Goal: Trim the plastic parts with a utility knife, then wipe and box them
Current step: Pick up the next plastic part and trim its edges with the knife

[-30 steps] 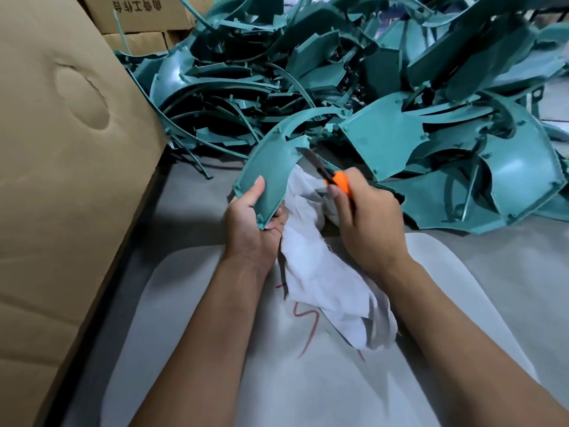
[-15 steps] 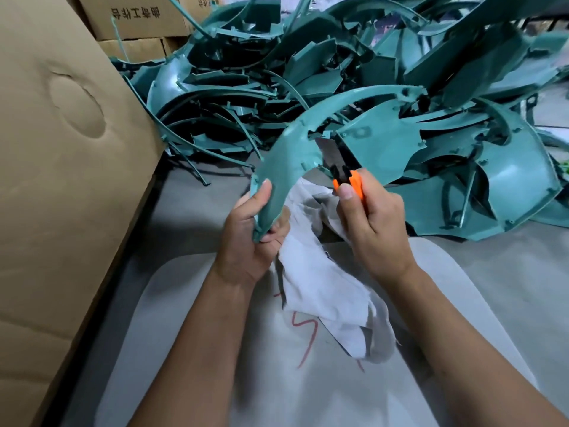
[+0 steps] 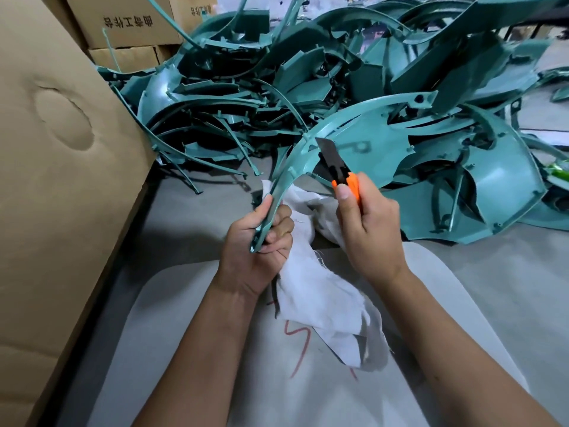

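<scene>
My left hand [image 3: 257,241] grips the lower end of a curved teal plastic part [image 3: 311,140], which arcs up and to the right above the table. It also holds a white cloth [image 3: 320,297] that hangs down between my arms. My right hand [image 3: 368,232] grips an orange utility knife [image 3: 349,181]. The knife's dark blade [image 3: 331,155] is extended and lies against the inner edge of the arc.
A large heap of teal plastic parts [image 3: 400,87] fills the back and right of the grey table [image 3: 508,288]. A tall cardboard box [image 3: 55,180] stands at the left. More cartons [image 3: 129,26] are stacked behind. A pale sheet with red marks [image 3: 215,365] lies under my arms.
My left hand lifted and turned the teal part from flat to upright, so its edge faces me. My right hand raised the knife, and its blade now lies along the arc's inner edge.
</scene>
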